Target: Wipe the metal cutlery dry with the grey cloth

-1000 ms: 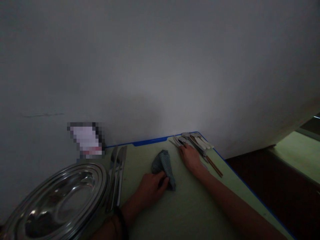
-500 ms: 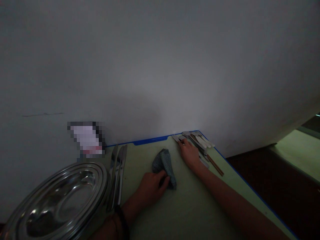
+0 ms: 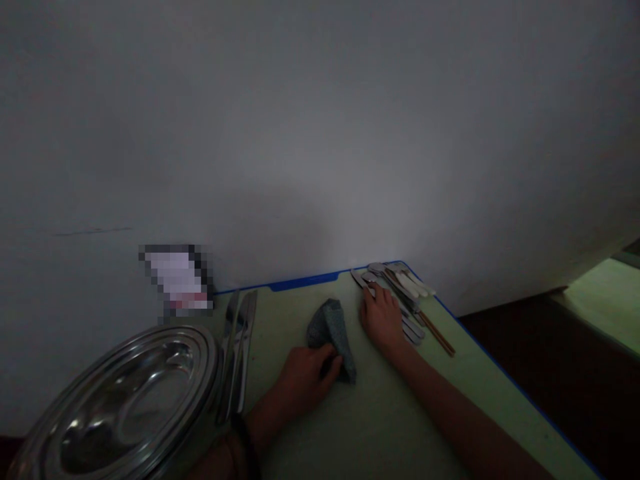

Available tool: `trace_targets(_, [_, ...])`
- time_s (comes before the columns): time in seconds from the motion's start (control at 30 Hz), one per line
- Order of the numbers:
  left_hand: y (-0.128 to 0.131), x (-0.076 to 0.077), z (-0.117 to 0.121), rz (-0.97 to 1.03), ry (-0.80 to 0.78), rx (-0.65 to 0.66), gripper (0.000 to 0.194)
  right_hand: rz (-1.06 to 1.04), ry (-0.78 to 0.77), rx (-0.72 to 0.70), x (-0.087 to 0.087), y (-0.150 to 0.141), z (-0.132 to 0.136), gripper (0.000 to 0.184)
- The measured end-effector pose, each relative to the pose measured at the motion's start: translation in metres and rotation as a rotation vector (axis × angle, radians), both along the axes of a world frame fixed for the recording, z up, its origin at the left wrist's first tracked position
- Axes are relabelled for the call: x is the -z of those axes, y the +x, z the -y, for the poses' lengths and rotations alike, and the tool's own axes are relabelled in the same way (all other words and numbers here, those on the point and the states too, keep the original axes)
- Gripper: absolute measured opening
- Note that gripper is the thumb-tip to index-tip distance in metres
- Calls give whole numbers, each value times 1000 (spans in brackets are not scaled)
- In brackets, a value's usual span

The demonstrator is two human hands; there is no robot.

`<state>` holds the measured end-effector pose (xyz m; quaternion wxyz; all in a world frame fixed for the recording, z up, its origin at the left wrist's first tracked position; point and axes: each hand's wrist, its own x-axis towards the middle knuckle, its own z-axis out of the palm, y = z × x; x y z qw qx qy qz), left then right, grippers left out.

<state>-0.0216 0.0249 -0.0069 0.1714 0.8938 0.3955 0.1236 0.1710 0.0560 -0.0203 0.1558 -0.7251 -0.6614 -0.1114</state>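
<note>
My left hand (image 3: 307, 377) rests at the middle of the table, its thumb and fingers closed on a crumpled grey-blue cloth (image 3: 329, 327). At the far right corner, my right hand (image 3: 383, 320) lies over a metal table knife (image 3: 357, 277), with bent fingers on it. A spoon (image 3: 369, 276) sits right beside that knife, and handle ends (image 3: 414, 332) show past the hand. More spoons (image 3: 377, 268), white-handled cutlery (image 3: 414, 283) and brown chopsticks (image 3: 437, 333) lie to the right. My palm hides the middle of the knife.
Stacked oval steel dishes (image 3: 150, 400) stand at the left. Several table knives (image 3: 243, 347) lie beside them. A pixelated pale object (image 3: 177, 277) leans against the wall (image 3: 320, 133). The greenish table (image 3: 400, 420) has a blue edge; another pale surface (image 3: 610, 300) is at far right.
My right hand has drawn slightly toward me. The knife under it, slanted earlier, now lies alongside the spoon. My left hand stays on the cloth; the view has shifted slightly.
</note>
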Motion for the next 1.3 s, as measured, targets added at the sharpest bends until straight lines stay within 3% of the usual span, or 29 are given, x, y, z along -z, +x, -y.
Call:
trace_targets(0.23, [0, -2, 1, 17, -31, -5, 27, -78, 25, -114, 3, 0, 5, 37])
trace_targets(0.4, [3, -3, 2, 96, -101, -83, 27, -339, 61, -457, 1, -9, 9, 41])
trace_targets(0.57, [4, -10, 4, 146, -71, -190, 22, -400, 2, -608, 4, -15, 13, 42])
trace_targets(0.7, [-12, -21, 1, -8, 159, -370, 19, -339, 9, -629, 10, -17, 9, 39])
trace_targets(0.8, [-30, -22, -3, -222, 300, -566, 40, -326, 11, -615, 12, -17, 6, 39])
trace_targets(0.87, [-38, -18, -4, -355, 306, -650, 43, -333, 2, -618, 12, -17, 5, 39])
trace_targets(0.97, [-41, -11, -3, -468, 282, -676, 41, -341, -1, -630, 12, -16, 5, 38])
trace_targets(1.07, [-36, -9, 1, -527, 291, -614, 37, -341, -2, -631, 11, -15, 6, 38])
trace_targets(1.17, [-32, -14, 4, -573, 290, -579, 39, -350, 2, -631, 10, -15, 6, 37])
trace_targets(1.3, [-34, -23, 5, -641, 267, -639, 39, -374, -9, -636, 10, -14, 5, 37])
